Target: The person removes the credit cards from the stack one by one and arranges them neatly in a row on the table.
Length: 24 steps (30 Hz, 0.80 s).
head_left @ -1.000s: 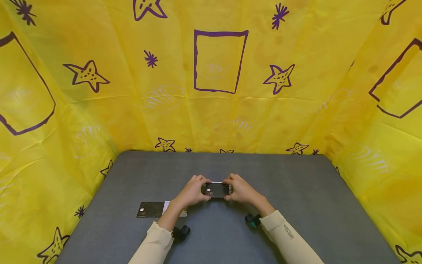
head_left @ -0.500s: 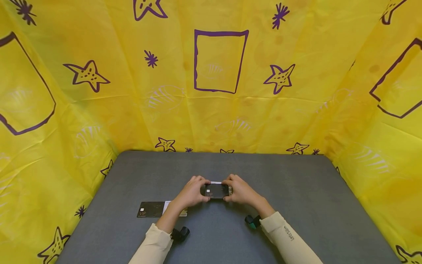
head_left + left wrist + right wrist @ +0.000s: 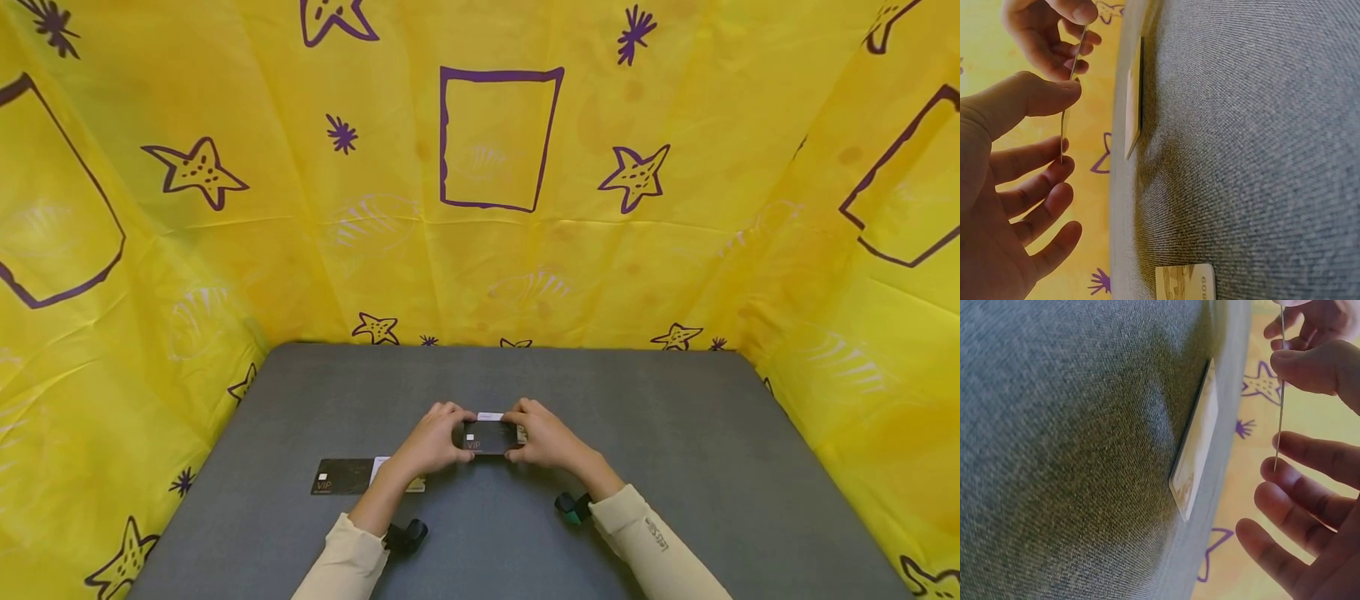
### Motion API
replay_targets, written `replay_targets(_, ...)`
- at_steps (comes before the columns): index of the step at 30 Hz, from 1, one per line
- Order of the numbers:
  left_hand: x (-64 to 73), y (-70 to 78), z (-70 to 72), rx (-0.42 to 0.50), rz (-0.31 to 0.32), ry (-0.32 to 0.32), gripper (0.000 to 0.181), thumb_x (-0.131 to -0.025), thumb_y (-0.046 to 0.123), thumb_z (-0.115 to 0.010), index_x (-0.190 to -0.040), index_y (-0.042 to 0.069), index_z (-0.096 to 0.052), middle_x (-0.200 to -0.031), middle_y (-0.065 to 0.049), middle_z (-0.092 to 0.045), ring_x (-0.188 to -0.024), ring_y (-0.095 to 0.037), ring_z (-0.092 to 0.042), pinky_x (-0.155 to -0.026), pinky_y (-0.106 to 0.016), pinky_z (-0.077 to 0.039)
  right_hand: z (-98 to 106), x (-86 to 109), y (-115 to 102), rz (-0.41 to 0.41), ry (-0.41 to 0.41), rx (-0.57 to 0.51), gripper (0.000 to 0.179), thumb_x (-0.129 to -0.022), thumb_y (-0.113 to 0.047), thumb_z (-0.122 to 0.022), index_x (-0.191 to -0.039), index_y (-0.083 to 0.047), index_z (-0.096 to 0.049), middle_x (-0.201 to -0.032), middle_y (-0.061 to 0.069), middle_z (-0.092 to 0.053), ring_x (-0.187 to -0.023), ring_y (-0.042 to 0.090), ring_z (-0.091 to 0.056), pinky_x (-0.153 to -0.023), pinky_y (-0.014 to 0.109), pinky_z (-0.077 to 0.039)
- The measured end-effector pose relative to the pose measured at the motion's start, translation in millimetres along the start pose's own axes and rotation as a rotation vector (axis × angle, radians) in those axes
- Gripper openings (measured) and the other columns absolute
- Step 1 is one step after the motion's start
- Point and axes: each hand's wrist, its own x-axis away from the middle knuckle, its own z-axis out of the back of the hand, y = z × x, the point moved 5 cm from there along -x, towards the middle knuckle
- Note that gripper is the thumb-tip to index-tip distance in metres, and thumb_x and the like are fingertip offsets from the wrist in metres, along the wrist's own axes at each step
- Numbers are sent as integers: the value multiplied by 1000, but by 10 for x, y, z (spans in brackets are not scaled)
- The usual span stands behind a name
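A black card (image 3: 489,435) marked "VIP" is held level between my two hands near the middle of the table. My left hand (image 3: 437,435) pinches its left end with the thumb on the near edge and fingers on the far edge. On its right end, my right hand (image 3: 543,435) has the same pinch. Both wrist views show the card (image 3: 1280,419) edge-on, raised off the tabletop; it looks slightly bowed in the left wrist view. Beneath it a white card (image 3: 1134,103) lies on the table, one or more thick. From above, the black card mostly hides it.
Another black VIP card (image 3: 341,477) lies at the left, beside a white card (image 3: 378,468) with gold print, partly hidden under my left forearm. The table (image 3: 637,417) is covered in grey cloth. Yellow patterned fabric (image 3: 487,275) walls the back and sides.
Both hands have drifted slightly toward me and left with the black card. More of the white card beneath shows at its far edge. The cards at the left stay put.
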Motion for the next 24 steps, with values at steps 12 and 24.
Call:
replay_targets(12,59,-2,17,-2,-5,11,51,-70,21,-83,-116,8,-67,-109,-7,-62,-105,-25,-51,-91,-46,-42,-18,12,-37,14,1,-9,50,-73,-24,-82,-117,-5,-67,-100,2,-55,-89,14,-48,-76,29,-43)
replay_targets(24,116,-46,9,5,11,-6,52,-71,23,-84,-117,8,-67,-109,-6,-61,-105,-24,-51,-92,-46,-43,-43,11,-77,45,6,6,49,-71,-23,-83,-115,-5,-68,-98,3,-56,-88,15,-50,-77,30,-44)
